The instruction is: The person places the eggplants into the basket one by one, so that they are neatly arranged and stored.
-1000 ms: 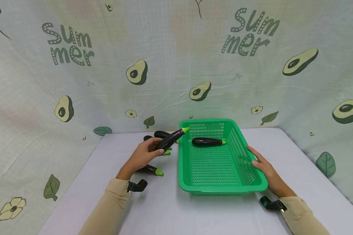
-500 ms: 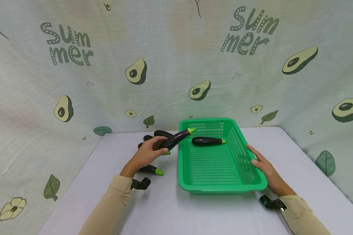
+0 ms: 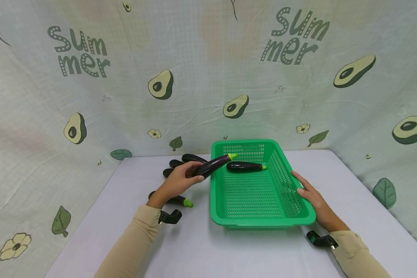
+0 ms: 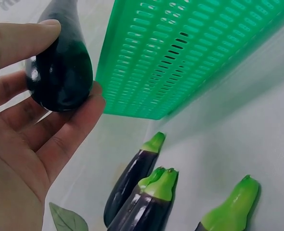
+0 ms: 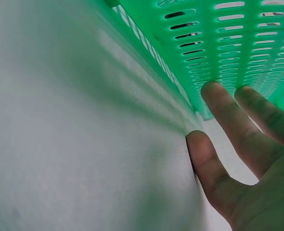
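Note:
My left hand [image 3: 178, 180] holds a dark purple eggplant [image 3: 211, 165] with a green stem by its thick end, thumb on one side and fingers on the other. The eggplant is raised and tilted, its stem end over the left rim of the green plastic basket [image 3: 216, 220]. Another eggplant [image 3: 244, 166] lies inside, near the back wall. At the basket's right side, my right hand [image 3: 316, 202] rests against the rim. In the right wrist view its fingers [image 5: 235, 120] are extended, with fingertips at the slotted outer wall [image 5: 218, 57].
Several eggplants [image 4: 139, 207] lie on the white tablecloth left of the basket, partly hidden by my left hand in the head view. One of them [image 3: 176, 200] lies nearer, under the left wrist. A printed cloth [image 3: 201, 77] hangs behind the table.
My left hand has carried the eggplant rightward, so its stem end has passed from the basket's left rim to over the inside. The right hand and basket stay in place.

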`<act>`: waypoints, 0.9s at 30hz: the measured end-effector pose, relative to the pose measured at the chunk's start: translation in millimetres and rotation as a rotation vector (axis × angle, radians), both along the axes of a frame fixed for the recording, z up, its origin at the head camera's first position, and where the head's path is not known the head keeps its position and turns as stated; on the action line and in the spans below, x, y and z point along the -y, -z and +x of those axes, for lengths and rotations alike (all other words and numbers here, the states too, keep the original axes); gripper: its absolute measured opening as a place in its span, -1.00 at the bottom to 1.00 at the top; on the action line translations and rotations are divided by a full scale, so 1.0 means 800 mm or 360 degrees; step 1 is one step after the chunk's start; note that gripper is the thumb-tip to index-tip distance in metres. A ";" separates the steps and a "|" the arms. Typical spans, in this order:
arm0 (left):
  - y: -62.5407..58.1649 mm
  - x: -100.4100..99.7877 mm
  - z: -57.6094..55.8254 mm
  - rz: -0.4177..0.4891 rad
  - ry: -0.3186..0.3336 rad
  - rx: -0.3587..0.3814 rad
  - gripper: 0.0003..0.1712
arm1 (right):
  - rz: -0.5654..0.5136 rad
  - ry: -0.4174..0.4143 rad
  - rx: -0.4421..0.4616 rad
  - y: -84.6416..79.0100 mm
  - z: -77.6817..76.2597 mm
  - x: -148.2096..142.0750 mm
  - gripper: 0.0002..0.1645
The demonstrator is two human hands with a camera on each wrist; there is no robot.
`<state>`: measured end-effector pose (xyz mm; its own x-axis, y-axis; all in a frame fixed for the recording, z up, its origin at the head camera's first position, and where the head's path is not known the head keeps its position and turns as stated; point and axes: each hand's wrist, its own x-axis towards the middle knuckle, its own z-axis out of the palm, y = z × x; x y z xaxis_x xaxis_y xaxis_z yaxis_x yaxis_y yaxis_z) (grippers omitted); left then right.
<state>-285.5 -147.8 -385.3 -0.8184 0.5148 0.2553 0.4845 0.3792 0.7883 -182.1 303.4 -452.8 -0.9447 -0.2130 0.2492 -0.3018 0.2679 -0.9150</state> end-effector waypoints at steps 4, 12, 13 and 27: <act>-0.012 -0.008 0.012 -0.0020 -0.0011 -0.0013 -0.45 | 0.0012 0.0005 -0.0005 0.000 0.000 0.000 -0.32; -0.040 -0.023 0.028 -0.0049 0.0059 -0.0103 -0.51 | 0.0022 0.0013 -0.0004 0.000 0.000 0.000 -0.32; -0.039 -0.025 0.026 -0.0050 0.0062 -0.0103 -0.51 | 0.0025 0.0016 -0.0006 0.000 0.000 0.000 -0.33; -0.017 -0.029 -0.004 -0.0054 0.0115 -0.0113 -0.45 | 0.0032 0.0025 -0.0035 0.002 0.000 -0.001 -0.33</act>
